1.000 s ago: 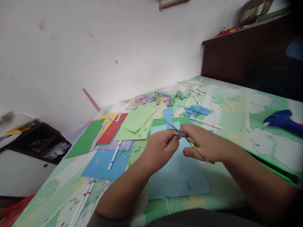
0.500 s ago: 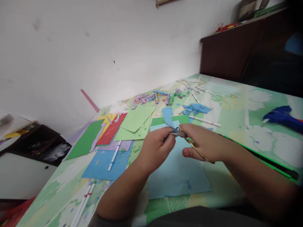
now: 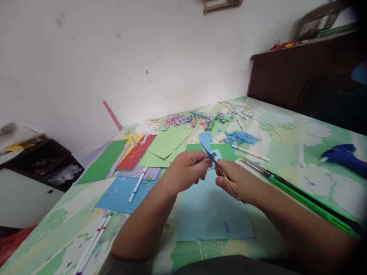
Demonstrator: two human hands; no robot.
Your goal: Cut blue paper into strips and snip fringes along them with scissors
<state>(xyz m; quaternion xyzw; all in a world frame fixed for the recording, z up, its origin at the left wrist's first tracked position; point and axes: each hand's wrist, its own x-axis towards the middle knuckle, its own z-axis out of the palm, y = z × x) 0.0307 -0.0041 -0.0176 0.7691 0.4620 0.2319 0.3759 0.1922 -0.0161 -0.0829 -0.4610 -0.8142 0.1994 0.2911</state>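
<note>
Left hand (image 3: 187,170): fingers curled, thumb and forefinger pinching a small dark-blue piece of thin sheet material (image 3: 213,154) (paper or foam; the surface does not show which). Right hand (image 3: 239,181): closed around the slim metal scissors with gold-coloured handles (image 3: 218,165).

Governing relation: the dark-blue piece is located between the two hands, at the left fingertips and to the left of the right hand. The long axis of the scissors runs diagonally, from the tip at far left to the handles at near right. The blades overlap the piece in view and pass just beside the left fingertips; whether they are parted cannot be told.

Clearances: a light-blue rectangular sheet (image 3: 215,206) lies flat below both hands, reaching toward the near edge of the cloth-covered counter (image 3: 338,183). To the right, a green utility knife with a metal blade (image 3: 309,200) lies along the right forearm, its tip near the right hand. Beyond it, a thin white stick with a red band (image 3: 250,152) lies crosswise. Lateral room is therefore narrower on the right; the widest flat area is over the sheet.
</note>
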